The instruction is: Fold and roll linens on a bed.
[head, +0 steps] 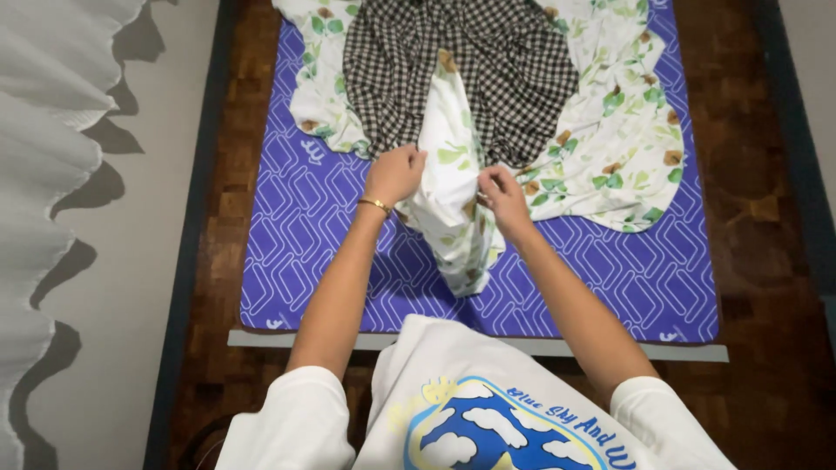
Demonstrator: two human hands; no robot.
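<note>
The far half of the purple patterned mat [331, 261] is covered by a white leaf-print sheet [610, 130] and a black-and-white checked cloth [514, 78]. A bunched fold of the sheet reaches toward the near edge at the centre. Bare mat lies open near left and near right.

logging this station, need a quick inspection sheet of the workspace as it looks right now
surface: purple patterned mat on a dark wooden floor.
job's things: white leaf-print cloth spread on the mat, its middle bunched into a ridge; black-and-white checked cloth lies over its top.
clutter: nothing seen.
grippers: left hand and right hand both pinch the bunched leaf-print fold; gold bracelet on the left wrist.
cables: nothing seen.
surroundings: white pleated curtain at the left, pale wall beside it.
</note>
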